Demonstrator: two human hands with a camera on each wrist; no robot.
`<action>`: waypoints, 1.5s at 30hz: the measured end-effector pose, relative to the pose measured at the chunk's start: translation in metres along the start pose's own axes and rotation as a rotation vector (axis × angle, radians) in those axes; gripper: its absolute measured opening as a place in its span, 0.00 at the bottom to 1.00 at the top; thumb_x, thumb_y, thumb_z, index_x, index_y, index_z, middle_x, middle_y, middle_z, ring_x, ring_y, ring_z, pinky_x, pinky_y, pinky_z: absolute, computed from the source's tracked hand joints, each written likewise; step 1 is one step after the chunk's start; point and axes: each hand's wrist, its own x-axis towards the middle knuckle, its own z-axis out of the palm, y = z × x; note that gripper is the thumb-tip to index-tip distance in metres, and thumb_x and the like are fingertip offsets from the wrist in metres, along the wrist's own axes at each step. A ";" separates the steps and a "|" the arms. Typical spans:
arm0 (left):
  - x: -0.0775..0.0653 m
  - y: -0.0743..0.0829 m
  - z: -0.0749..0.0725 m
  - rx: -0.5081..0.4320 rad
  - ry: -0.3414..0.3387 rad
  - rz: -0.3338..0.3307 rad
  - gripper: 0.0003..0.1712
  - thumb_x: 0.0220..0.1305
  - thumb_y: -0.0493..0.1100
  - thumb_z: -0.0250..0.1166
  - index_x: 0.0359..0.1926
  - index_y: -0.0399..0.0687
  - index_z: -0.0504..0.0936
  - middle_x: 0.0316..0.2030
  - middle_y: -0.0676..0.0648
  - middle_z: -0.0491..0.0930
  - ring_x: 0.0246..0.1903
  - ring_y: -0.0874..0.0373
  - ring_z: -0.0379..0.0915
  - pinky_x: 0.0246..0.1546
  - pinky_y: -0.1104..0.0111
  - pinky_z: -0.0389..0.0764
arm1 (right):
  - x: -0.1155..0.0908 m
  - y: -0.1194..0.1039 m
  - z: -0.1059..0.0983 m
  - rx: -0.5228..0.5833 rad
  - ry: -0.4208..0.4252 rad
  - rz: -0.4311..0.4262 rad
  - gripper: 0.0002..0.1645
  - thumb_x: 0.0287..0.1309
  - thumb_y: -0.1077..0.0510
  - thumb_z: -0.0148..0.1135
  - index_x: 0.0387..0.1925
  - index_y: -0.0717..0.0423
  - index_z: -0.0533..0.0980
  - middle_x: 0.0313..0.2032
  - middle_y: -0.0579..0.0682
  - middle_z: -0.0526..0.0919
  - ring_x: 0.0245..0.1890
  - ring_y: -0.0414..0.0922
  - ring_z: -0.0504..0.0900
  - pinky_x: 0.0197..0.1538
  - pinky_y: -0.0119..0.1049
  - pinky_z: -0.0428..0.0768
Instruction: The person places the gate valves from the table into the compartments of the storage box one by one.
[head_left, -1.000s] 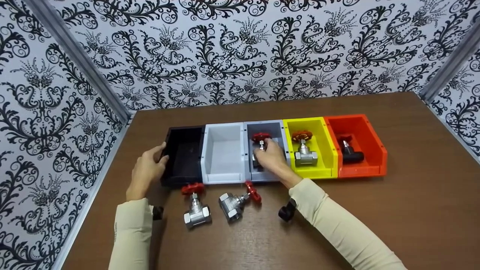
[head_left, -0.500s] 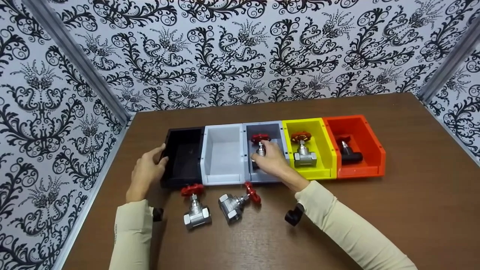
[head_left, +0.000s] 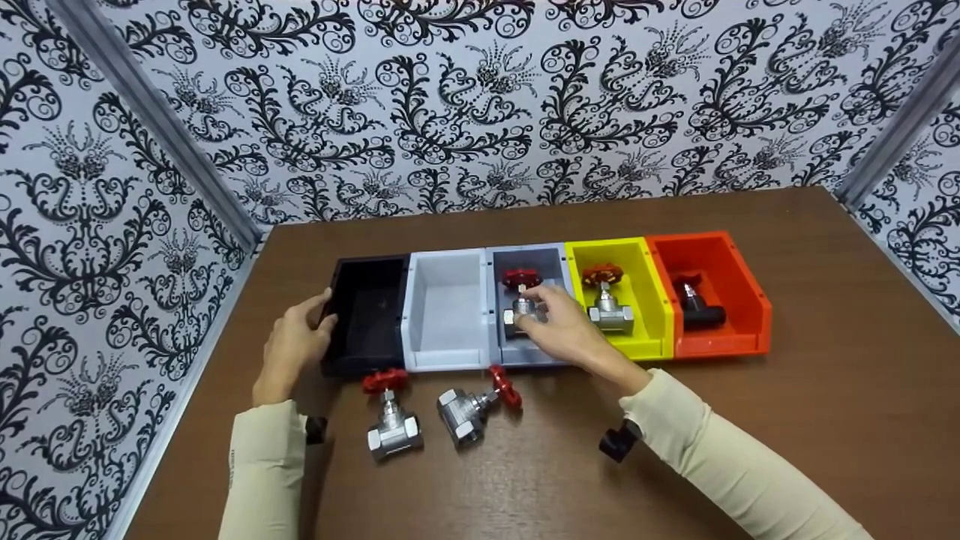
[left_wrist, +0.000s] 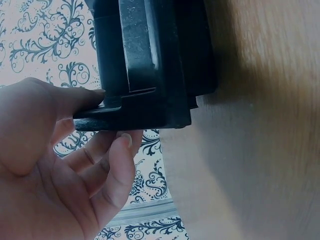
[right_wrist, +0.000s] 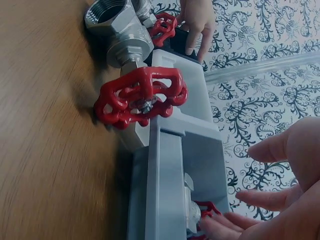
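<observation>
The left hand (head_left: 294, 341) pinches a black bin (head_left: 371, 311) left of the gray bin (head_left: 544, 260), where the right hand (head_left: 564, 326) is spread wide by a valve (head_left: 524, 307).

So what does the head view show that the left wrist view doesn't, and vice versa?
Only the head view shows the right hand, the valves, and the white bin, grey bin, yellow bin and red bin. Only the left wrist view shows the palm of the left hand. Both show that hand gripping the black bin, the brown table and the patterned wall.
</observation>
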 end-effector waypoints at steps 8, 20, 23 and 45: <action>0.000 0.001 0.000 0.011 -0.006 0.007 0.30 0.72 0.48 0.57 0.73 0.58 0.67 0.67 0.34 0.67 0.47 0.39 0.73 0.46 0.40 0.72 | -0.011 0.004 -0.016 0.032 0.017 -0.084 0.18 0.63 0.58 0.62 0.53 0.61 0.77 0.52 0.59 0.81 0.49 0.54 0.80 0.55 0.50 0.78; -0.002 0.003 -0.001 0.017 -0.024 -0.005 0.30 0.73 0.48 0.56 0.74 0.57 0.65 0.69 0.35 0.64 0.61 0.33 0.68 0.51 0.36 0.69 | -0.014 0.031 -0.060 0.014 0.132 -0.126 0.15 0.65 0.61 0.60 0.49 0.68 0.79 0.45 0.60 0.83 0.43 0.55 0.81 0.49 0.48 0.80; -0.002 0.003 0.000 0.014 -0.024 0.000 0.30 0.73 0.48 0.56 0.74 0.57 0.65 0.69 0.35 0.65 0.56 0.35 0.71 0.50 0.37 0.69 | -0.017 0.040 -0.074 -0.024 0.155 -0.100 0.16 0.67 0.59 0.59 0.50 0.66 0.78 0.46 0.60 0.83 0.44 0.55 0.80 0.49 0.49 0.79; -0.002 0.001 0.000 -0.001 -0.008 0.010 0.30 0.73 0.47 0.56 0.74 0.56 0.65 0.71 0.38 0.64 0.61 0.36 0.68 0.54 0.40 0.69 | -0.043 0.142 -0.179 -0.434 0.476 0.054 0.29 0.64 0.57 0.55 0.63 0.70 0.68 0.57 0.78 0.66 0.56 0.75 0.61 0.54 0.67 0.61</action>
